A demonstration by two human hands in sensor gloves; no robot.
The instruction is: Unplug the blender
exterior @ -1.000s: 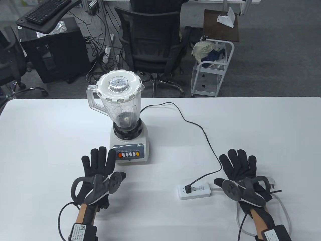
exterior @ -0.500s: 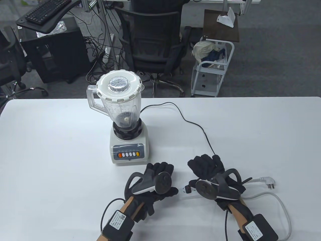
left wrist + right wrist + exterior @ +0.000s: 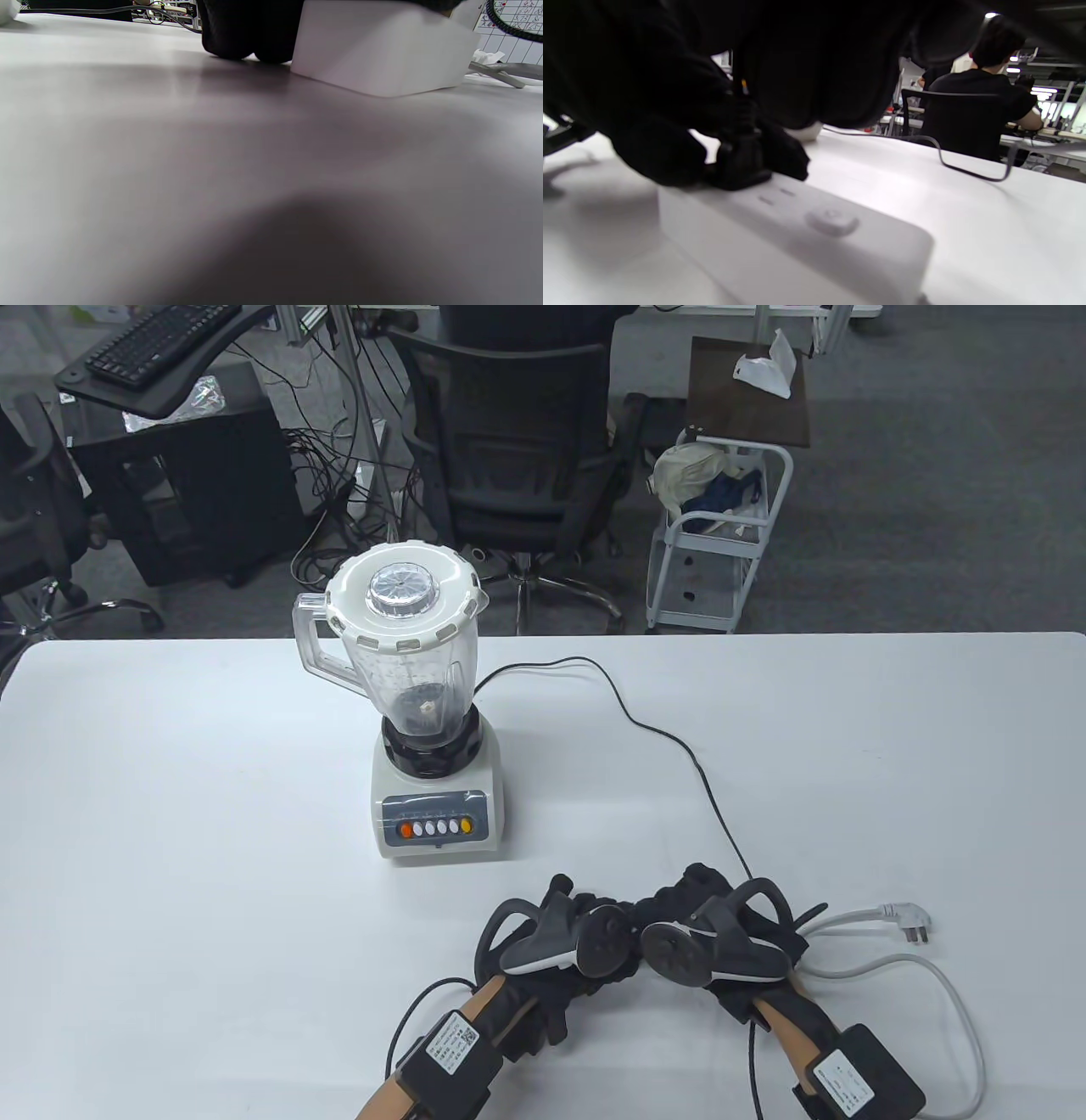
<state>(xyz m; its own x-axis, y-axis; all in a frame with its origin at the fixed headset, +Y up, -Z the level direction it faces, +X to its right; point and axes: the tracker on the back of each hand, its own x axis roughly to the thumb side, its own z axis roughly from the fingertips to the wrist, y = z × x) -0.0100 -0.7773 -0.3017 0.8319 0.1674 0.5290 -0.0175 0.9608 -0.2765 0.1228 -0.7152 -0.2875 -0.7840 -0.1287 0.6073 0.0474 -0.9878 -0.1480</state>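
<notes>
The blender stands on the white table. Its black cord runs right and forward to my hands. Both hands meet over the white power strip, which they hide in the table view. In the right wrist view my right hand pinches the black plug, which sits in the power strip. My left hand is at the strip's left end. In the left wrist view its fingers touch the table against the strip.
The strip's own white cable loops on the table at the right, and its white plug lies loose there. An office chair and a small cart stand beyond the table's far edge.
Both hands left their flat, spread rest and moved inward onto the power strip. The right hand's fingers have closed on the plug. The blender has not moved.
</notes>
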